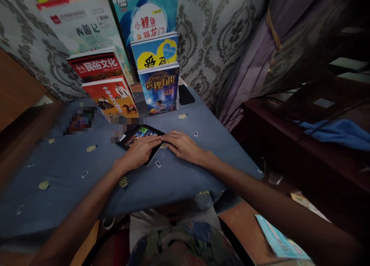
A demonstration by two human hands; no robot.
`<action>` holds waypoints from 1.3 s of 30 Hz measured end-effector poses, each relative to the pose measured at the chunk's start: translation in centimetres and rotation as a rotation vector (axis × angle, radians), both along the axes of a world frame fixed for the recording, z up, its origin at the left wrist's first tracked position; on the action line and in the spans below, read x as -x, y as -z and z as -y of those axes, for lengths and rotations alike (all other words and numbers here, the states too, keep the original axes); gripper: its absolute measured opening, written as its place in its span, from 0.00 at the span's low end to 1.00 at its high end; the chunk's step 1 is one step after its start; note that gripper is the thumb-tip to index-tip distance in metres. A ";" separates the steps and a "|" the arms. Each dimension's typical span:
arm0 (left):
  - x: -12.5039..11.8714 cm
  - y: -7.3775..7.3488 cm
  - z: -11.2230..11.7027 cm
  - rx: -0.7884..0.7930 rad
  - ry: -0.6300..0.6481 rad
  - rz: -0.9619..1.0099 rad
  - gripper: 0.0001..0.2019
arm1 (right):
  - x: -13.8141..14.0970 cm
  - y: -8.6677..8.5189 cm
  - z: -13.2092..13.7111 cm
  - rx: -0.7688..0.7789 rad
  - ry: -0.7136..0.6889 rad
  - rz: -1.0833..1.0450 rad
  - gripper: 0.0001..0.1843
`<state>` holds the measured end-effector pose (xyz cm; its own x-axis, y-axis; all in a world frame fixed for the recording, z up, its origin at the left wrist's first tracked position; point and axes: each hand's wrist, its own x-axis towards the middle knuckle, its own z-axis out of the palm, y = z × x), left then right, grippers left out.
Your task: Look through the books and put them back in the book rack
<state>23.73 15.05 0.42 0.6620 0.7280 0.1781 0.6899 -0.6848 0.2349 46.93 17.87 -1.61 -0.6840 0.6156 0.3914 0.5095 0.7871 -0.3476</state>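
Observation:
A dark-covered book (138, 135) with a colourful picture lies flat on the blue patterned cloth (72, 169). My left hand (140, 152) rests flat on the book's near half, fingers stretched out. My right hand (182, 144) lies flat on the cloth just right of the book, fingertips touching its right edge. Neither hand grips anything.
Several books stand upright in rows behind: a red one (113, 97), a blue fantasy one (159, 88), a yellow-blue one (154, 50) and taller ones at the wall. A black phone (185, 94) lies beside them. A dark wooden cabinet (303, 150) with blue fabric (338, 133) stands on the right.

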 end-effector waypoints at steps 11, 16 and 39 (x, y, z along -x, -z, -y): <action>4.4 0.6 8.6 -0.096 0.015 0.129 0.29 | 1.5 -0.2 3.1 0.013 -0.058 -0.020 0.19; 3.8 0.7 9.3 -0.129 -0.043 0.152 0.22 | 4.2 0.0 7.3 0.079 -0.235 -0.028 0.25; 2.3 0.2 12.7 -0.116 -0.114 -0.075 0.28 | 0.0 0.1 5.5 -0.059 0.015 0.085 0.26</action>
